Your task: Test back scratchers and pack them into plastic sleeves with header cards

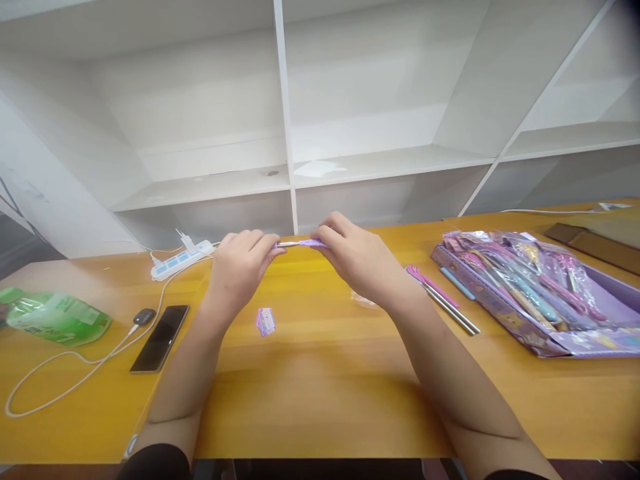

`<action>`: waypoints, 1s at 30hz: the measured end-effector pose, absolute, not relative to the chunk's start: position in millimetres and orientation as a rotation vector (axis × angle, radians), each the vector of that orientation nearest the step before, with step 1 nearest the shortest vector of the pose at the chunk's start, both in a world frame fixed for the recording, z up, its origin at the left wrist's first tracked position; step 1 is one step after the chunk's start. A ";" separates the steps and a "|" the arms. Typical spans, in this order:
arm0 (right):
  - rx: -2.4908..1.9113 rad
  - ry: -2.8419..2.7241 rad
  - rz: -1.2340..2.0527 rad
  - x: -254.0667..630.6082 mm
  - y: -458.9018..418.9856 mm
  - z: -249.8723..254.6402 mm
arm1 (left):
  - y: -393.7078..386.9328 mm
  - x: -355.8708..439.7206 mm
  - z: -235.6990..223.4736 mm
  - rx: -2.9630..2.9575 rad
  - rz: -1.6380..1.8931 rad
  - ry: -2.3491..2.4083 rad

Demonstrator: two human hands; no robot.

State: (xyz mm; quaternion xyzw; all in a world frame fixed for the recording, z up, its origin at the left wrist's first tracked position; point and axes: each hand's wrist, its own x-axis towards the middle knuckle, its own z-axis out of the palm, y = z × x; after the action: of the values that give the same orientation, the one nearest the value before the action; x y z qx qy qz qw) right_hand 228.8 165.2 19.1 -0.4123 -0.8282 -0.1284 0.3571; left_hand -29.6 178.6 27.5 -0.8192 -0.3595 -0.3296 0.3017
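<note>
Above the middle of the table I hold a slim lilac-and-silver stick point(295, 244) level between both hands. My left hand point(240, 263) is closed on its left end, and my right hand point(353, 257) pinches the lilac part on the right. The fingers cover both ends, so its exact kind is not plain. A small purple-and-pink printed card point(266, 321) lies on the wood below my left hand. Beyond my right wrist rest pink-and-silver sticks point(443, 300) and a blue stick point(457, 283). Partly behind the right wrist is a clear plastic wrapper point(363, 300).
At right stands a purple printed box point(505, 313) of plastic-wrapped items. To the left are a phone point(160, 339), a black earbud-type case point(145, 317) on a white cable, a green bottle point(57, 317) and a power strip point(183, 260). White shelving point(360, 175) rises behind the table.
</note>
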 end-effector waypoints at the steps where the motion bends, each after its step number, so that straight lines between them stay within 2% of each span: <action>1: -1.041 -2.128 -0.370 228.0 166.0 18.4 | 177.6 -28.1 27.8 -2.190 -0.845 -0.940; 12: -0.730 -2.142 -0.591 223.2 170.2 17.9 | 168.2 -23.0 25.6 -2.202 -0.896 -0.824; 22: -0.764 -2.142 -0.692 232.7 173.0 25.4 | 176.8 -26.3 28.5 -2.122 -0.934 -0.810; 30: -0.928 -2.030 -0.663 266.9 189.2 33.3 | 200.7 -64.0 39.3 -2.034 -0.984 -0.878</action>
State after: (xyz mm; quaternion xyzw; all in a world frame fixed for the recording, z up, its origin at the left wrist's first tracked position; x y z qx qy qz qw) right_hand 266.9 189.2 33.3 -0.3659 -0.8007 -0.2617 0.3957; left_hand -64.0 200.7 39.3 -0.7857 -0.3391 -0.3802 0.3509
